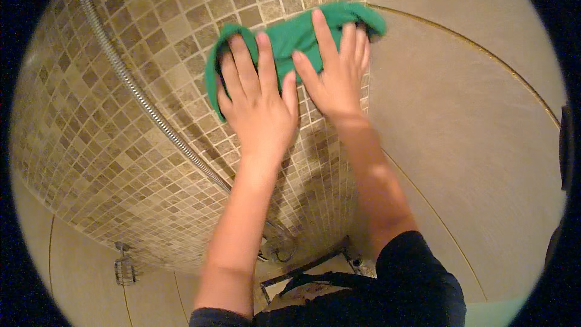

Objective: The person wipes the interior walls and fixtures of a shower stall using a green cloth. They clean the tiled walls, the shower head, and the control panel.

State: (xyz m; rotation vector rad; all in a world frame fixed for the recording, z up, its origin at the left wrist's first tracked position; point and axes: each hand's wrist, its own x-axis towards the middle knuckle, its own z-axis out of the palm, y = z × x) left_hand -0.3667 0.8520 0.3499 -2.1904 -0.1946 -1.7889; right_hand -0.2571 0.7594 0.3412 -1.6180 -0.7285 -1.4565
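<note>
A green cloth [290, 41] lies bunched and spread flat against a wall of small brown and beige mosaic tiles [181, 77]. My left hand [256, 91] presses on the cloth's left part, fingers spread, with some fingertips tucked beneath a raised fold. On its right part rests my right hand [338, 68], its index finger stretched upward and the other fingertips at the cloth's folded edge. Both palms face the wall, and the two thumbs point towards each other. The cloth's right end reaches past the tile edge onto the smooth beige wall.
A ribbed metal shower hose [136, 91] curves down the tiles left of my arms. Lower left, a wire holder [124, 270] is fixed to the wall. The plain beige wall [454, 122] carries thin gold-coloured lines. Below, a dark-framed floor section [304, 268] is partly hidden by my clothing.
</note>
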